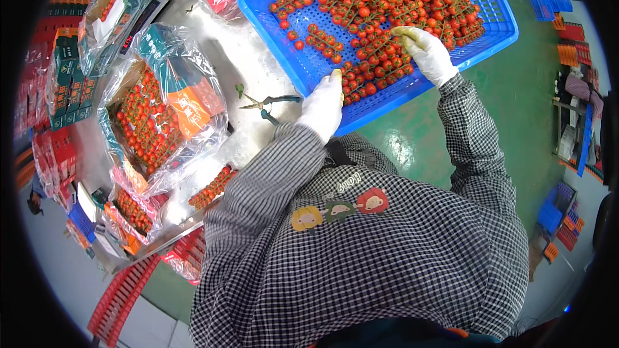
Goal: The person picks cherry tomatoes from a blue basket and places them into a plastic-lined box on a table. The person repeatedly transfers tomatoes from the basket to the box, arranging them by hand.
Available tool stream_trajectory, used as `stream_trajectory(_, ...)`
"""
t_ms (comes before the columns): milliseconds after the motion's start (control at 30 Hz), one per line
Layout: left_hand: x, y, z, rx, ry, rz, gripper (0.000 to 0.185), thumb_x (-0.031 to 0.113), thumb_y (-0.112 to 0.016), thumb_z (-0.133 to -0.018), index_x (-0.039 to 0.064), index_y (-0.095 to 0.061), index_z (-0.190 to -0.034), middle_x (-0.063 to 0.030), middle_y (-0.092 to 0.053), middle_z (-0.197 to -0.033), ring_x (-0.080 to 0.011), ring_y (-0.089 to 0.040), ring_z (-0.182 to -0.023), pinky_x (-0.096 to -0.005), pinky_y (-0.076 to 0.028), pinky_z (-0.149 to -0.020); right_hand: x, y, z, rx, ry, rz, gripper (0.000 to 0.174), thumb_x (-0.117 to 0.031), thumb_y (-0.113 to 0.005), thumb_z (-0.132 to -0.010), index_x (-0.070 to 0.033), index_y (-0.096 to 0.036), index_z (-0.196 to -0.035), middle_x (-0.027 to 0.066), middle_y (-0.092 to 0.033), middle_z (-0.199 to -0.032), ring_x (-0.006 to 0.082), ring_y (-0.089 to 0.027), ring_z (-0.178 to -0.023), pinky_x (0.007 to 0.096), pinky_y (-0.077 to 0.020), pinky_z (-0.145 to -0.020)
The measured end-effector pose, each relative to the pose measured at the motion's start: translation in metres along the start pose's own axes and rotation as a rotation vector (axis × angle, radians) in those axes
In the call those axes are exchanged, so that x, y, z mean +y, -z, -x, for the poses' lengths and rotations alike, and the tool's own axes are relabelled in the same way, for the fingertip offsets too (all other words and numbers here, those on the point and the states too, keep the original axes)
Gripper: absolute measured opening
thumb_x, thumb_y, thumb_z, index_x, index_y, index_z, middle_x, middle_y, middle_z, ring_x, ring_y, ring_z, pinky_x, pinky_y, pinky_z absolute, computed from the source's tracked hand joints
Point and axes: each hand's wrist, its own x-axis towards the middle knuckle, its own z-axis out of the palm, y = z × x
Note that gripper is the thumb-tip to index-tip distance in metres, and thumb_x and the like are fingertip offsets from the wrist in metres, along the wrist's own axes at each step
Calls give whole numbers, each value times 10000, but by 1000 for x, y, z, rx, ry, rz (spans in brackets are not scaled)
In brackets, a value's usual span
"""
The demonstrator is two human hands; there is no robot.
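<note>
A blue plastic crate (290,65) with a perforated base holds many trusses of red cherry tomatoes (387,0). My left hand (321,106), in a white glove, reaches over the crate's near left rim. Its fingertips touch the left end of a tomato truss (375,70), and its grip is partly hidden. Opposite it, my right hand (428,55), also gloved, comes over the near right rim with thumb and finger pinched at that truss's other end. Both gloves have yellowish stained fingertips. Left of my left hand, pruning snips (266,104) lie on the metal table, blades apart.
On the metal table (242,53), a plastic-lined carton (113,106) holds tomato trusses. A loose truss (211,187) lies near the table's edge, beside a smaller filled box (133,212). Another lined carton (116,9) stands behind. Green floor (503,106) shows at right.
</note>
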Motion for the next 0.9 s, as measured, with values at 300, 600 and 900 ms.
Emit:
stream_trajectory(300,-28,-56,-132,-278,455,-235,429,377,-490,-1002,22,-624,-1200,-209,-698,-1154,-359,-678,-1063,-452,-532,-947,8,8,-19,-261,224,161,309,-129,-575,-996,-51,-627,-1291,128,-685,-1235,258,-652,-1161,353,-512,-996)
stream_trajectory(600,-50,-56,-100,281,582,827,677,150,-694,-893,-94,-358,-1428,-312,-492,-1409,-412,-509,-1304,-456,-429,-1088,30,35,-40,-247,198,195,302,-139,-575,-994,-37,-639,-1271,130,-691,-1210,252,-659,-1131,349,-510,-994)
stream_trajectory(900,9,-99,-151,436,1134,510,863,386,-820,-790,64,-379,-1458,-251,-464,-1341,-392,-595,-1150,-494,-515,-967,15,31,-51,-323,355,469,314,-204,-598,-967,-96,-621,-1261,127,-669,-1169,312,-637,-1119,405,-542,-930)
